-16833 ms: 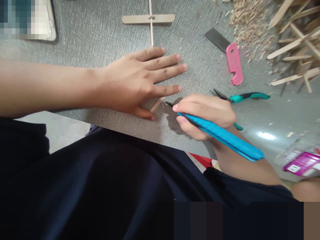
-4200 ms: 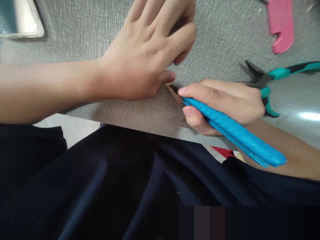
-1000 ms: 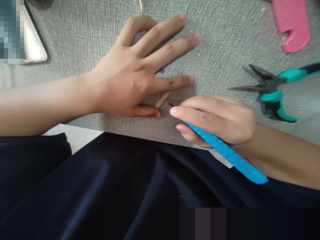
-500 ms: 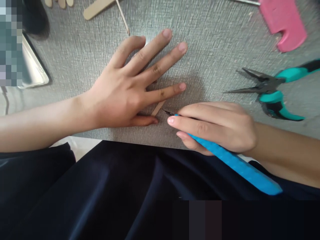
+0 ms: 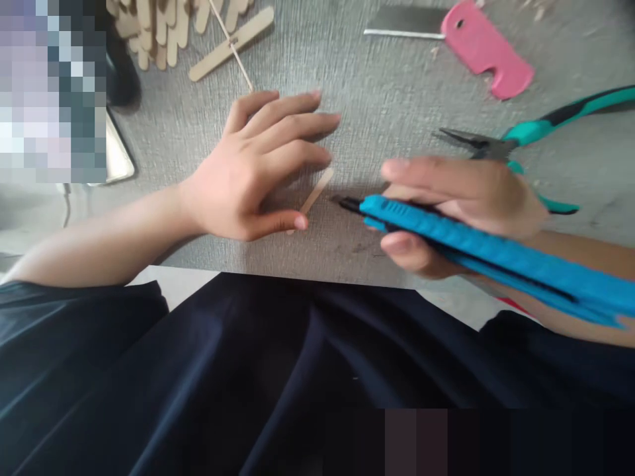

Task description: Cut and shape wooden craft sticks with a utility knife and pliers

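My left hand (image 5: 258,165) is spread over the grey tabletop, fingers apart. Its thumb rests at the lower part of a short, thin wooden strip (image 5: 317,190), which lies slanted on the table. In my right hand (image 5: 456,198) is a blue utility knife (image 5: 476,244), its handle running back along the palm toward the right edge. The dark tip of the knife points left at the strip, a small gap away from it. Some motion blur covers the right hand and the blade tip.
Wooden craft sticks (image 5: 161,30) are heaped at the upper left. Near them a craft stick (image 5: 203,65) lies crossed by a thin skewer (image 5: 243,69). A pink-handled blade (image 5: 489,49) and teal pliers (image 5: 530,132) lie at the right. A pale-edged device (image 5: 119,152) sits at the left.
My right hand has drawn back rightward and turned, moving the knife tip away from the strip. My left fingers have bent and pulled in a little. The view has shifted, showing more craft sticks.
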`<state>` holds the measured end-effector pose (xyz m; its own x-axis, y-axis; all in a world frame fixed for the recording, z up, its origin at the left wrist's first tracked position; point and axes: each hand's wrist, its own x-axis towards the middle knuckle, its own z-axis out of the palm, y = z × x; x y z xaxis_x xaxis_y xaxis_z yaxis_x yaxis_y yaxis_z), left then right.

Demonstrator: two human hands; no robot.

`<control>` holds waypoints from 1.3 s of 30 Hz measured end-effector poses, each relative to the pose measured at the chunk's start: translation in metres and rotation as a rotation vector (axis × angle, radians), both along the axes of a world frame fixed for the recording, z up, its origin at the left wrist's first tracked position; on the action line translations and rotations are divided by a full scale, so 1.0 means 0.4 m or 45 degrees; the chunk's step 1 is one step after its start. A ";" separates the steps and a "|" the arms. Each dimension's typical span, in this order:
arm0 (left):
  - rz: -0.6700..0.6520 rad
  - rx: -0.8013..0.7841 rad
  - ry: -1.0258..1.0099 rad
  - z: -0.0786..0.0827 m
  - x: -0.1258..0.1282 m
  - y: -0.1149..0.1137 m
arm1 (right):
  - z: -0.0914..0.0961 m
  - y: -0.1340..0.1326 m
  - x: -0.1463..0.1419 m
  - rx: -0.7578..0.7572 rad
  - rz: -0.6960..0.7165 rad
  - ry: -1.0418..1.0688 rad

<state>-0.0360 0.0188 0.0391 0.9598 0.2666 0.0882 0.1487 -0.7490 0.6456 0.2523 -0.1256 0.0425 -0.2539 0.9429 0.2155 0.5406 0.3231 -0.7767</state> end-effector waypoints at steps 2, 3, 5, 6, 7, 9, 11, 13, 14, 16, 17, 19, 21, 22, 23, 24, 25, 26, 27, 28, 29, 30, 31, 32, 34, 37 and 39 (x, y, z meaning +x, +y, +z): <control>0.145 -0.050 0.013 0.004 -0.002 -0.015 | 0.005 0.004 -0.004 0.201 -0.152 0.075; 0.185 0.047 -0.009 0.006 -0.002 -0.029 | 0.006 0.008 -0.008 0.266 -0.215 0.083; 0.272 0.369 -0.123 0.010 -0.002 -0.067 | -0.002 0.019 -0.017 0.402 -0.308 0.122; 0.312 0.504 -0.153 0.012 -0.002 -0.087 | -0.011 0.027 -0.021 0.495 -0.331 0.161; 0.340 0.578 -0.105 0.015 -0.001 -0.107 | -0.023 0.036 -0.025 0.624 -0.326 0.239; 0.372 0.708 -0.070 0.020 0.001 -0.138 | -0.052 0.054 -0.031 0.735 -0.302 0.246; 0.393 0.756 -0.034 0.025 0.005 -0.154 | -0.082 0.067 -0.034 0.773 -0.243 0.348; 0.406 0.774 0.013 0.031 0.011 -0.156 | -0.102 0.073 -0.036 0.634 -0.173 0.494; 0.400 0.788 0.039 0.033 0.014 -0.154 | -0.108 0.074 -0.035 0.557 -0.119 0.544; 0.350 0.823 0.114 0.039 0.017 -0.145 | -0.117 0.078 -0.033 0.438 -0.021 0.601; 0.312 0.832 0.170 0.041 0.017 -0.139 | -0.121 0.082 -0.030 0.394 0.018 0.627; 0.270 0.784 0.293 0.045 0.014 -0.126 | -0.131 0.097 -0.023 0.277 0.088 0.700; 0.346 0.618 0.371 0.046 0.010 -0.112 | -0.141 0.117 -0.014 0.170 0.179 0.780; 0.434 0.476 0.371 0.047 0.010 -0.106 | -0.144 0.127 -0.009 0.135 0.229 0.804; 0.540 0.293 0.332 0.049 0.013 -0.102 | -0.144 0.135 -0.003 0.098 0.273 0.819; 0.651 0.074 0.260 0.051 0.017 -0.101 | -0.139 0.140 0.003 0.060 0.313 0.829; 0.756 -0.172 0.151 0.053 0.026 -0.102 | -0.130 0.142 0.011 0.026 0.334 0.842; 0.851 -0.431 0.006 0.055 0.037 -0.106 | -0.115 0.142 0.021 -0.032 0.351 0.846; 0.919 -0.681 -0.143 0.057 0.052 -0.112 | -0.094 0.138 0.031 -0.081 0.382 0.857; 0.999 -0.881 -0.295 0.058 0.068 -0.118 | -0.070 0.134 0.043 -0.077 0.445 0.895; 1.041 -1.033 -0.410 0.057 0.086 -0.125 | -0.042 0.130 0.055 -0.088 0.483 0.909; 1.080 -1.133 -0.512 0.055 0.103 -0.130 | -0.011 0.127 0.066 -0.178 0.466 0.838; 1.109 -1.204 -0.594 0.051 0.119 -0.133 | 0.019 0.127 0.076 -0.217 0.403 0.754; 1.108 -1.257 -0.655 0.045 0.133 -0.133 | 0.048 0.130 0.082 -0.198 0.359 0.645; 1.065 -1.302 -0.774 0.028 0.151 -0.126 | 0.095 0.147 0.083 -0.151 0.281 0.422; 0.970 -1.296 -0.939 -0.001 0.155 -0.104 | 0.118 0.194 0.058 -0.024 0.208 0.287; 0.917 -1.331 -0.965 -0.016 0.149 -0.092 | 0.103 0.229 0.035 0.051 0.146 0.230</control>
